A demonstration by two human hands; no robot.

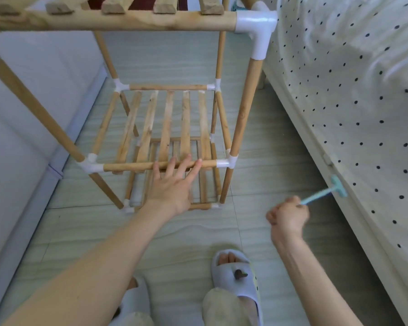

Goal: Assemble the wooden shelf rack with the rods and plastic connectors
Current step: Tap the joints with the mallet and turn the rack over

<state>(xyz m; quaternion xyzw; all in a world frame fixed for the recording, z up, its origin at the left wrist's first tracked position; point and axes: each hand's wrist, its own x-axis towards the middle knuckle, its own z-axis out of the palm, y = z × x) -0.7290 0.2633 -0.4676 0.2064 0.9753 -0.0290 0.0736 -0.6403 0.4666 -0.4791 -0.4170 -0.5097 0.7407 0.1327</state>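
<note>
The shelf rack (165,128) stands on the floor, nearly assembled. The left hand (172,184), fingers spread, rests on the middle tier's front rod (132,166), steadying it. The right hand (287,214) grips a small blue mallet (325,192), likely for tapping the plastic connector (226,163) just right of the left fingertips. A dotted bedsheet (351,90) crowds the swing beyond the right hand.

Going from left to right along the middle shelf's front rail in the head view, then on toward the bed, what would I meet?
White left corner connector → front wooden rod → left hand, fingers straight on the rod → white right corner connector → right hand → small blue hammer → polka-dot bed cover.
</note>
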